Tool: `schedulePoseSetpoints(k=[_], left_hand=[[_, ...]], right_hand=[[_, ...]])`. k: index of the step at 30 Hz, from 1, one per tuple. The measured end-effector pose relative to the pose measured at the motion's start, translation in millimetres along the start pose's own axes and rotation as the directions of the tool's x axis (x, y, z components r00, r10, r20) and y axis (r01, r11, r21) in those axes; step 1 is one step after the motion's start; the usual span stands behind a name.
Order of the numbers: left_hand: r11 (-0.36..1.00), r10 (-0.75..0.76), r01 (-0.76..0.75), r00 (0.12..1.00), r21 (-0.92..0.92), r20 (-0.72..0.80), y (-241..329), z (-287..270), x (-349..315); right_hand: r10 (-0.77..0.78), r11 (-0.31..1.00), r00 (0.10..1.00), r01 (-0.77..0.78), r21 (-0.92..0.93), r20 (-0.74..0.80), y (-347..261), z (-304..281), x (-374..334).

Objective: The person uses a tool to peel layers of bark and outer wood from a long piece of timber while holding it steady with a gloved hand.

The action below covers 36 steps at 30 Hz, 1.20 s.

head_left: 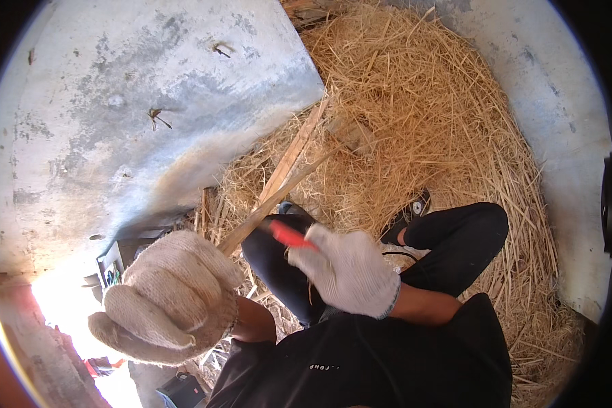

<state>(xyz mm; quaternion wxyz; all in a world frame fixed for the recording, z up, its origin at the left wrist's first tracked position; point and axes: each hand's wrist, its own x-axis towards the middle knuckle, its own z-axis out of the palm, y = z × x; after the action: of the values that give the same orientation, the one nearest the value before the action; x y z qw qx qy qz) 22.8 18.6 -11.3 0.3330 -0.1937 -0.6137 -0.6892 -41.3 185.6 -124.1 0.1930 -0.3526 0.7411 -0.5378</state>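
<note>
My left hand (173, 299), in an off-white knit glove, is closed around the near end of a long wooden strip (275, 199); the glove hides that end. The strip slants up and away to the right, over the straw. My right hand (353, 272), gloved the same way, grips a red-handled tool (291, 235) just beside the strip. Motion blurs the tool's dark front end, so its kind is unclear. Whether it touches the wood I cannot tell.
Loose straw (428, 102) is heaped ahead and to the right. Another wooden slat (296, 153) lies on it. A stained pale wall (183, 88) stands at the left, another (557, 102) at the right. My bent legs (455, 238) in dark trousers are below my hands.
</note>
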Motion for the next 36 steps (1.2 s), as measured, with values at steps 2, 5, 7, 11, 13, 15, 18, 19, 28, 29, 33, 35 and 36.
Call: schedulePoseSetpoints(k=[2,5,7,11,13,15,18,19,28,29,33,35,36], left_hand=[[0.999,-0.032,0.032,0.998,0.009,0.049,4.6,-6.5,-2.7],[0.999,-0.001,-0.002,0.998,0.044,0.057,7.2,-10.9,-8.9],[0.999,0.041,-0.042,0.999,0.032,0.034,-2.7,-7.9,-8.9],[0.997,0.058,-0.055,0.997,0.050,-0.052,-3.1,-6.3,-16.5],[0.997,0.060,-0.057,0.996,0.053,-0.064,-2.8,-6.1,-19.3],[0.996,0.070,-0.066,0.995,0.056,-0.075,0.0,-4.0,-18.5],[0.996,0.074,-0.068,0.993,0.065,-0.096,1.6,3.9,-17.9],[0.997,0.070,-0.067,0.993,0.038,-0.092,-5.1,4.3,-16.9],[0.992,0.078,-0.074,0.996,0.101,-0.036,-1.1,0.3,-16.4],[0.992,0.098,-0.092,0.993,0.082,-0.070,-3.4,3.7,-19.1],[0.997,0.054,-0.050,0.996,0.058,-0.072,1.6,7.4,-22.3],[0.997,0.026,-0.021,0.997,0.071,-0.074,7.3,4.0,-24.6],[0.997,0.050,-0.044,0.995,0.071,-0.082,8.6,2.3,-25.0]], right_hand=[[-0.036,0.940,0.999,0.024,-0.340,-0.029,43.6,7.7,9.8],[-0.121,0.897,0.989,0.072,-0.435,-0.085,84.9,2.6,19.0],[-0.165,0.919,0.981,0.115,-0.376,-0.102,74.4,-5.3,17.7],[0.022,0.999,0.975,-0.012,-0.045,0.223,-31.2,-16.0,-9.1],[0.032,0.996,0.986,-0.019,-0.082,0.162,-18.2,-2.4,-9.5],[-0.035,0.961,0.998,0.048,-0.273,0.054,22.9,15.5,-2.7],[0.262,0.907,0.962,-0.274,-0.321,-0.080,129.7,27.5,16.9],[0.227,0.890,0.970,-0.244,-0.385,-0.089,135.9,20.1,16.2],[-0.003,0.997,0.997,-0.003,0.080,0.071,-17.0,5.0,-2.3],[-0.027,0.999,0.999,0.025,0.041,0.048,-14.4,7.6,-3.1],[-0.102,0.984,0.994,0.098,-0.146,-0.026,7.2,17.4,-0.3],[-0.059,0.967,0.998,0.048,-0.248,-0.037,14.2,22.8,11.3],[0.060,0.926,0.996,-0.078,-0.368,-0.061,52.5,35.2,15.2]])
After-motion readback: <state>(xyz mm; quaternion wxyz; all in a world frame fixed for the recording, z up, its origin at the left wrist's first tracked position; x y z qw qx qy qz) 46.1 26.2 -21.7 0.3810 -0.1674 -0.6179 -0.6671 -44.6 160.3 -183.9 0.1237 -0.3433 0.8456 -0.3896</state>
